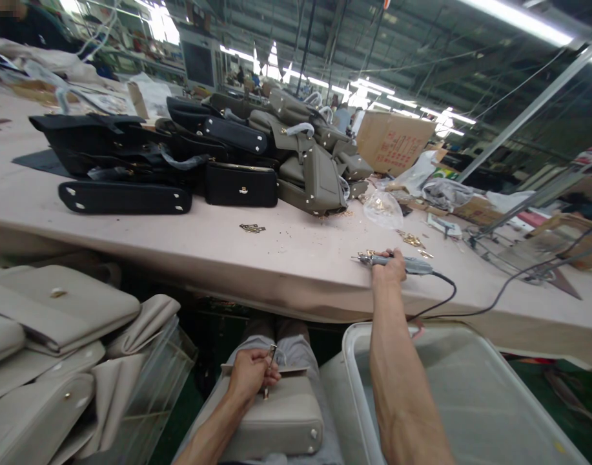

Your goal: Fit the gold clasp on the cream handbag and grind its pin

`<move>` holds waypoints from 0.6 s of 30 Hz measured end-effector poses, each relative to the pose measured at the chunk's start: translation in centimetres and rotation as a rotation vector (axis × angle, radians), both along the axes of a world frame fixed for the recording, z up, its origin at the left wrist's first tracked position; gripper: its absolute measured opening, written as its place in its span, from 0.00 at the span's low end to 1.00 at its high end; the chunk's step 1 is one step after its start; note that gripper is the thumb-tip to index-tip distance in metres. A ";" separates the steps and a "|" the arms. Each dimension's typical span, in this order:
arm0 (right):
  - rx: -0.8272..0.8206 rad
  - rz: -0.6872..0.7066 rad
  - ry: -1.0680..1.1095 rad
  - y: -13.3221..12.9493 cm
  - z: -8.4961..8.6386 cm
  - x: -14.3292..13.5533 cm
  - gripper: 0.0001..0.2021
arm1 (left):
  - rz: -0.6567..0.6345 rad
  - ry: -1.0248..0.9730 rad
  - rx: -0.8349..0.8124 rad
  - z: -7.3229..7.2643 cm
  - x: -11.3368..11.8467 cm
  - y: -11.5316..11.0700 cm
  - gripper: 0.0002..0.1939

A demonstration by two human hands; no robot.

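A beige handbag (281,413) lies across the lap, with a gold-coloured turn clasp (265,392) on it and metal studs at its lower right. Over its upper edge, my left hand (251,376) is closed with a small shiny metal fitting (272,352) sticking up from the fingers. My right hand (391,270) reaches out to the table edge, its fingers wrapped round a grey corded electric screwdriver (416,265). The tool's bit points left. Small gold metal fittings (412,239) are scattered just beyond it.
Black handbags (126,197) and olive handbags (319,177) are piled on the table (203,242). Beige bags (68,303) fill a clear crate at left. A large pale plastic bin (494,387) stands at right, under my right arm. The tool's cord (450,284) trails right.
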State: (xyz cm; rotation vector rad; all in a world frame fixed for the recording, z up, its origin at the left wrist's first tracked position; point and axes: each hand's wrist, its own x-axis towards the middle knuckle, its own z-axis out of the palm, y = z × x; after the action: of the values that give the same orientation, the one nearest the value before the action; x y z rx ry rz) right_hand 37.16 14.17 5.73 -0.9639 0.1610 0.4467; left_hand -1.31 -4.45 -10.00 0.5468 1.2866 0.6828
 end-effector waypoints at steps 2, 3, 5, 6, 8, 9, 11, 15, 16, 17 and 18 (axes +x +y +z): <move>-0.009 -0.036 0.016 0.2 0.0 -0.3 0.11 | 0.001 0.001 -0.005 0.1 0.0 0.0 0.09; -0.015 -0.052 0.019 0.3 0.1 -0.5 0.12 | 0.002 0.002 -0.007 0.2 0.0 0.0 0.09; -0.024 -0.081 0.019 0.5 0.1 -0.9 0.13 | -0.001 0.000 -0.006 0.3 -0.1 0.0 0.10; -0.027 -0.090 0.018 0.5 0.1 -1.1 0.13 | -0.001 -0.003 -0.005 0.3 -0.1 0.0 0.10; -0.031 -0.101 0.020 0.6 0.1 -1.3 0.13 | 0.003 -0.009 -0.006 0.4 -0.2 0.0 0.10; -0.034 -0.104 0.023 0.5 0.0 -1.3 0.14 | 0.006 -0.008 -0.006 0.4 -0.2 0.0 0.10; -0.042 -0.103 0.030 0.4 0.0 -1.0 0.14 | 0.006 -0.002 -0.011 0.3 -0.2 0.0 0.08; -0.065 -0.033 0.073 0.6 0.1 0.1 0.13 | 0.009 -0.003 -0.018 0.2 -0.1 -0.1 0.07; -0.070 -0.003 0.085 0.9 0.1 0.4 0.13 | 0.011 -0.008 -0.020 0.2 -0.1 0.0 0.07; -0.072 0.026 0.090 1.2 0.2 0.6 0.13 | 0.009 -0.014 -0.019 0.2 0.0 0.0 0.07; -0.071 0.055 0.084 1.7 0.2 0.8 0.13 | 0.004 -0.018 -0.018 0.2 0.0 0.0 0.07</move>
State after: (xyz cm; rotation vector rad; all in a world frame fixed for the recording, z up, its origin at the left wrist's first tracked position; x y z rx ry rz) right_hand 37.93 15.85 5.96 -1.0219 0.2282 0.5359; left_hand -1.27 -4.45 -9.85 0.5223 1.2767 0.6773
